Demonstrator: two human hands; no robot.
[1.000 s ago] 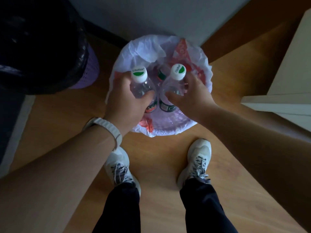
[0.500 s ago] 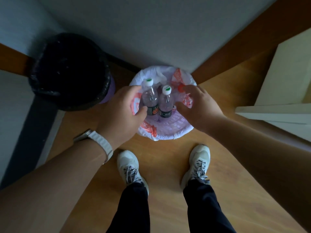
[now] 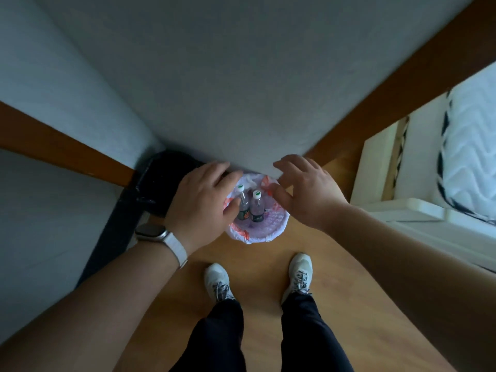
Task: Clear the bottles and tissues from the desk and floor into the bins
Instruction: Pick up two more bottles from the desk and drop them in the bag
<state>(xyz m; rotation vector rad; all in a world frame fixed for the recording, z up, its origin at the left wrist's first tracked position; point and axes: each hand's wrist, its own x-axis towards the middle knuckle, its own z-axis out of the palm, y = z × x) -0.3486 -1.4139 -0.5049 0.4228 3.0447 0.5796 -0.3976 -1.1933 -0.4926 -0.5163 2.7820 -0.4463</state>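
Both hands have lifted clear — left hand (image 3: 200, 204) and right hand (image 3: 308, 190) hover empty, fingers spread, above the white bin (image 3: 264, 233). Two bottles (image 3: 249, 206) stand upright inside. Risk: tall bottles could tip out if the light bin is knocked.

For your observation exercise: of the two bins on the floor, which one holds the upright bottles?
The white-lined bin, directly ahead of the shoes; two capped bottles stand in it. The black-lined bin sits to its left, showing none.
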